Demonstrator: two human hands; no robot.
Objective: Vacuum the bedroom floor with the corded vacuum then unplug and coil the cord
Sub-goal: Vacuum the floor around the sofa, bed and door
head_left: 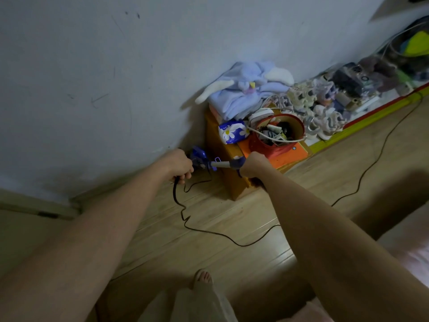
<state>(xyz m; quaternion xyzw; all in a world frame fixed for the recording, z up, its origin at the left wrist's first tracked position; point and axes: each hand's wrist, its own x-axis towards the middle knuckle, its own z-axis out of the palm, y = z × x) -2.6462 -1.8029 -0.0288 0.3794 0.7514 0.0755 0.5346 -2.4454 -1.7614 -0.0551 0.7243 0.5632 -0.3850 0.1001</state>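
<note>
A small blue corded vacuum (201, 159) stands in the corner where the wall meets an orange box. My left hand (180, 165) grips the black cord (209, 232) close to the vacuum's body, fingers curled round it. My right hand (253, 166) holds the blue handle end (236, 164) of the vacuum's grey tube. From my left hand the cord drops in kinks to the wooden floor, loops across it and runs away to the far right along the boards.
The orange box (234, 182) carries folded lilac clothes (246, 91), a flowered packet (233, 132) and a red tub of cables (277, 138). A low shelf of clutter (348, 96) runs right along the wall. My bare foot (203, 278) stands on the floor; a bed edge (408, 242) is at right.
</note>
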